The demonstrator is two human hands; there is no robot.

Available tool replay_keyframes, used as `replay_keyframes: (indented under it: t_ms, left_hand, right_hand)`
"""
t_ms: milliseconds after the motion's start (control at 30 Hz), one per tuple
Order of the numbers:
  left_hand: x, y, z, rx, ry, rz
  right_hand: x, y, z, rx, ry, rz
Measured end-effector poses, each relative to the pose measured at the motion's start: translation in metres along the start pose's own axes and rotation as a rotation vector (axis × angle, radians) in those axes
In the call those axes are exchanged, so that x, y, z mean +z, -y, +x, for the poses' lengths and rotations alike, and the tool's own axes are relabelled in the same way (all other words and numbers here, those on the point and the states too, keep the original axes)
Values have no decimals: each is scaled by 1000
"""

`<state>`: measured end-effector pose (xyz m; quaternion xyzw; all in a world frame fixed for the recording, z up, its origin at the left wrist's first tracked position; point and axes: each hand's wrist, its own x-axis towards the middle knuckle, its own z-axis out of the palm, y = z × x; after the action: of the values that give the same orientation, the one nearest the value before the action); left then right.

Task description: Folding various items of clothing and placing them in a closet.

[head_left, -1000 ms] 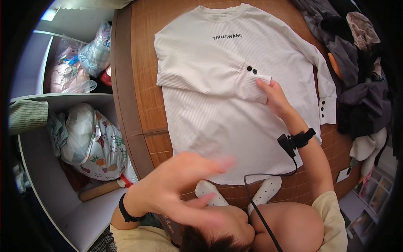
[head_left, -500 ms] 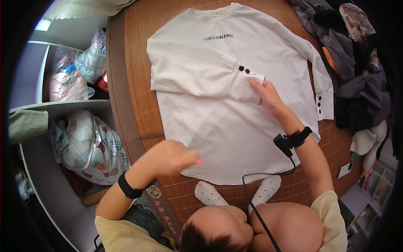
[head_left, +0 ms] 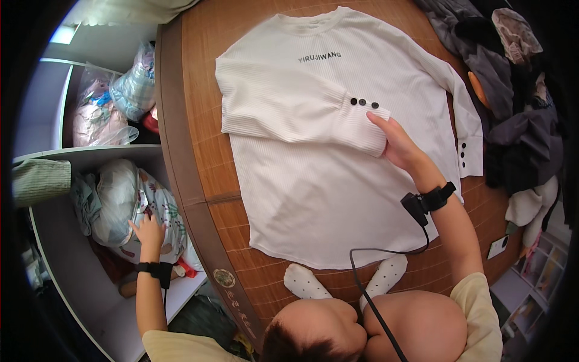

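A white ribbed long-sleeved shirt (head_left: 301, 199) lies spread out in front of me, neckline at the far end and dark lettering on its chest. Its left-side sleeve is folded across the front, with black buttons (head_left: 362, 102) along the cuff (head_left: 362, 130). My right hand (head_left: 401, 142) grips that cuff at its end, some fingers hidden behind the cloth. Off to the left, my left hand (head_left: 148, 232) has its fingers spread against a stuffed bag with a colourful print (head_left: 166, 211) in an open compartment. Nothing shows in that hand.
Dark clothes (head_left: 522, 139) are heaped along the right side. A phone-like flat object (head_left: 498, 247) lies near the right edge of the brown mat (head_left: 211, 151). Left are white shelves (head_left: 114, 151) with filled plastic bags (head_left: 99, 117). A black cable (head_left: 368, 301) runs from my right wristband.
My left hand has swung left from above the mat to the bag in the compartment, its fingers now spread. The right hand stays on the cuff, which is turned so more buttons show.
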<state>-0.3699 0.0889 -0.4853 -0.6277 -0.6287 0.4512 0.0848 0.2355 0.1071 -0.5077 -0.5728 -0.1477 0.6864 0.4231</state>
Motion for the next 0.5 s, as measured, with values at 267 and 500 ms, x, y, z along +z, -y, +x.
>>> replay_keyframes:
  t_ms: [267,500]
  left_hand:
    - [-165,-97,62,498,-788,-875]
    - [-258,-144,168,651,-968,-745]
  right_hand:
    - [21,39,-15,-111,155,205]
    - [70,96,-41,-342,464,237]
